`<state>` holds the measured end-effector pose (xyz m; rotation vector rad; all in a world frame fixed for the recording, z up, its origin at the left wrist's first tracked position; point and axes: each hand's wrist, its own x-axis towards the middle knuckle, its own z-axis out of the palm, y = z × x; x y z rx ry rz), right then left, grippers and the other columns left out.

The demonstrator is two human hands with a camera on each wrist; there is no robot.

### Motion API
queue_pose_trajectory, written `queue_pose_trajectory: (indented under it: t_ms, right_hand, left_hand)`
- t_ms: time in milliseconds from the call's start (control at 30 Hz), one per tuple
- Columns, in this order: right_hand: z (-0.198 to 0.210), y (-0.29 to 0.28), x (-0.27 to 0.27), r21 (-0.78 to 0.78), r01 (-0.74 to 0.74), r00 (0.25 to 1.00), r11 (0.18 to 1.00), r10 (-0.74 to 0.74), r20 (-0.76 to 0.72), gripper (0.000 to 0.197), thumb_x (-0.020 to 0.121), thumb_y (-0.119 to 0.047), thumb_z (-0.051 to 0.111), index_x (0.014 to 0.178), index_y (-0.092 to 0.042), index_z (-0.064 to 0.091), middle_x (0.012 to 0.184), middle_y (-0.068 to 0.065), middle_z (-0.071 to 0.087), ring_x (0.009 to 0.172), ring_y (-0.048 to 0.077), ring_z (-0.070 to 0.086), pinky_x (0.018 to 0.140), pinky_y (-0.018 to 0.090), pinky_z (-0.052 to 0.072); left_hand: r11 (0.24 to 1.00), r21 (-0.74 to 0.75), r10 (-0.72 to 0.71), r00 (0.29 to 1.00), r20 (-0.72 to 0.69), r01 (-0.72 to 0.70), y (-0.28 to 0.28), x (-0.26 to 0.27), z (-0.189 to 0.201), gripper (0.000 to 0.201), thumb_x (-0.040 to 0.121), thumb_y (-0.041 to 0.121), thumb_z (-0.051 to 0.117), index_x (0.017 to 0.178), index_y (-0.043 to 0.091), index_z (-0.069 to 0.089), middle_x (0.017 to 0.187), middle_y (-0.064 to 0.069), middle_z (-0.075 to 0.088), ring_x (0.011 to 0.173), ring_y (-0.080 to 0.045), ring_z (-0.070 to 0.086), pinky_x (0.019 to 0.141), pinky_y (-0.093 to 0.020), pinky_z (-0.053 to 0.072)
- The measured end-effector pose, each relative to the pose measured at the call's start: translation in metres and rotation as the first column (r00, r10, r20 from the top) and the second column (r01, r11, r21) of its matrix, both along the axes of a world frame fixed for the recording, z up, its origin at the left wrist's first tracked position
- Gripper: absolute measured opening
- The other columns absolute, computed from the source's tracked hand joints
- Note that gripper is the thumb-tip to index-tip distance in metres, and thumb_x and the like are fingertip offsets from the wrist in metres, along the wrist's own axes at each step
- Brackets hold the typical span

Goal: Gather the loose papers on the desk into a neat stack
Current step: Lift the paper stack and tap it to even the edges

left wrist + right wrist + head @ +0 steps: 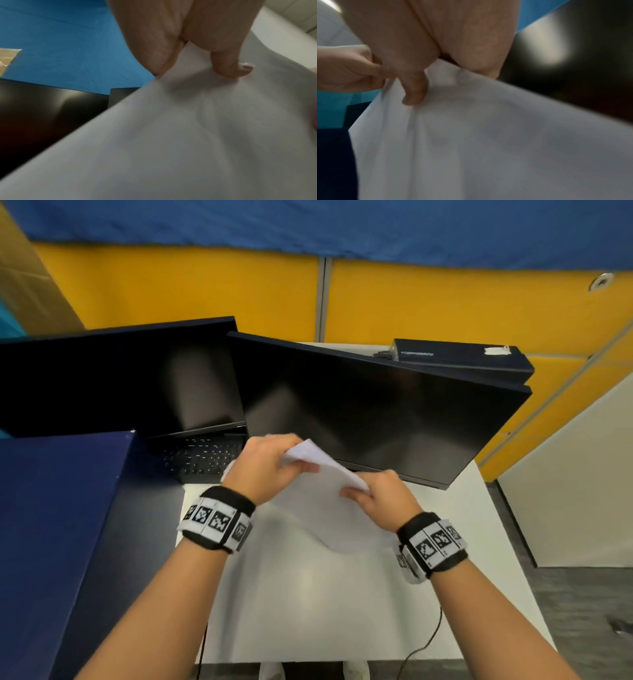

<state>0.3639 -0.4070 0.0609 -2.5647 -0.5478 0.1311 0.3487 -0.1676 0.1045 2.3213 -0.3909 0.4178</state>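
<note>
Papers (329, 494) hang above the white desk (308, 594), their top edge pinched by the left hand (270, 463) and right hand (380, 491), with bare desktop beneath and two dark monitors (359, 405) close behind.

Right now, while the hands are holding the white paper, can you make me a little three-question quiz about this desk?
1. True or false: the left hand and the right hand both grip the white sheets of paper.
2. What stands right behind the paper? A) a dark monitor screen B) a red lamp C) a green plant
3. Fill in: the black laptop keyboard sits to the ____ of the hands.

Key: 1 true; 2 A; 3 left
</note>
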Motion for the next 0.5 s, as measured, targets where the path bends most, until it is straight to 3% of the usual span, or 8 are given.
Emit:
queue_pose_trajectory:
  t_ms: [100, 167, 233, 267, 300, 367, 433, 500]
  right_hand:
    - [-0.002, -0.011, -0.007, 0.292, 0.214, 0.973, 0.932, -0.177, -0.147, 0.022, 0.086, -0.032, 0.073, 0.073, -0.013, 0.072, 0.068, 0.002, 0.073, 0.067, 0.022, 0.069, 0.062, 0.037, 0.053]
    - [-0.003, -0.016, -0.014, 0.488, 0.36, 0.92, 0.795, -0.214, -0.329, 0.007, 0.084, -0.023, 0.078, 0.078, -0.019, 0.077, 0.074, -0.008, 0.078, 0.069, 0.007, 0.074, 0.064, 0.029, 0.054]
    - [-0.003, -0.018, -0.019, 0.583, 0.439, 0.885, 0.684, -0.217, -0.413, 0.006, 0.082, -0.015, 0.079, 0.082, -0.02, 0.078, 0.078, -0.012, 0.079, 0.071, 0.003, 0.074, 0.069, 0.027, 0.054]
    - [-0.006, -0.019, -0.021, 0.611, 0.469, 0.871, 0.638, -0.217, -0.441, 0.007, 0.082, -0.013, 0.079, 0.084, -0.019, 0.078, 0.081, -0.009, 0.079, 0.073, 0.005, 0.075, 0.071, 0.029, 0.055]
    - [-0.006, -0.019, -0.022, 0.633, 0.502, 0.853, 0.59, -0.216, -0.475, 0.008, 0.081, -0.012, 0.079, 0.087, -0.017, 0.078, 0.085, -0.005, 0.08, 0.077, 0.01, 0.076, 0.074, 0.033, 0.057]
    - [-0.008, -0.019, -0.025, 0.65, 0.544, 0.826, 0.531, -0.203, -0.525, 0.011, 0.081, -0.011, 0.079, 0.091, -0.015, 0.078, 0.093, 0.001, 0.08, 0.086, 0.02, 0.077, 0.082, 0.039, 0.058]
    - [-0.01, -0.017, -0.028, 0.655, 0.57, 0.808, 0.497, -0.196, -0.555, 0.013, 0.08, -0.011, 0.079, 0.093, -0.015, 0.078, 0.096, 0.003, 0.08, 0.09, 0.023, 0.077, 0.085, 0.042, 0.058]
    - [-0.01, -0.015, -0.031, 0.671, 0.569, 0.807, 0.475, -0.167, -0.566, 0.014, 0.082, -0.01, 0.078, 0.094, -0.015, 0.077, 0.097, 0.003, 0.079, 0.09, 0.024, 0.077, 0.084, 0.041, 0.058]
  left_hand:
    - [0.947, -0.144, 0.303, 0.946, 0.119, -0.286, 0.007, -0.002, -0.014, 0.046, 0.068, 0.04, 0.089, 0.104, 0.02, 0.07, 0.105, 0.014, 0.064, 0.102, -0.008, 0.058, 0.095, -0.028, 0.045]
    - [0.796, -0.387, 0.449, 0.883, -0.139, -0.466, 0.01, -0.013, -0.043, 0.082, 0.064, 0.046, 0.091, 0.133, 0.023, 0.053, 0.133, 0.012, 0.055, 0.123, -0.005, 0.05, 0.107, -0.026, 0.04]
    - [0.632, -0.577, 0.252, 0.841, -0.479, -0.518, -0.001, -0.027, -0.067, 0.089, 0.067, 0.046, 0.087, 0.141, 0.023, 0.041, 0.143, 0.003, 0.054, 0.13, -0.012, 0.052, 0.106, -0.026, 0.044]
    - [0.618, -0.602, 0.122, 0.818, -0.561, -0.505, -0.008, -0.033, -0.076, 0.07, 0.076, 0.041, 0.081, 0.134, 0.022, 0.047, 0.135, 0.0, 0.061, 0.125, -0.017, 0.059, 0.098, -0.022, 0.049]
    - [0.667, -0.574, 0.062, 0.803, -0.593, -0.475, -0.013, -0.039, -0.081, 0.047, 0.085, 0.037, 0.074, 0.125, 0.021, 0.055, 0.122, 0.002, 0.069, 0.118, -0.019, 0.065, 0.089, -0.018, 0.053]
    - [0.774, -0.472, 0.108, 0.823, -0.558, -0.422, -0.019, -0.049, -0.082, 0.018, 0.094, 0.037, 0.063, 0.105, 0.023, 0.066, 0.099, 0.013, 0.072, 0.097, -0.009, 0.072, 0.078, -0.018, 0.056]
    - [0.816, -0.414, 0.184, 0.859, -0.478, -0.405, -0.019, -0.057, -0.08, 0.016, 0.099, 0.041, 0.052, 0.093, 0.03, 0.063, 0.087, 0.017, 0.069, 0.079, 0.005, 0.066, 0.075, -0.022, 0.054]
    - [0.852, -0.334, 0.258, 0.878, -0.404, -0.404, -0.017, -0.06, -0.077, 0.026, 0.101, 0.046, 0.043, 0.092, 0.029, 0.061, 0.083, 0.012, 0.069, 0.077, -0.003, 0.067, 0.073, -0.026, 0.054]
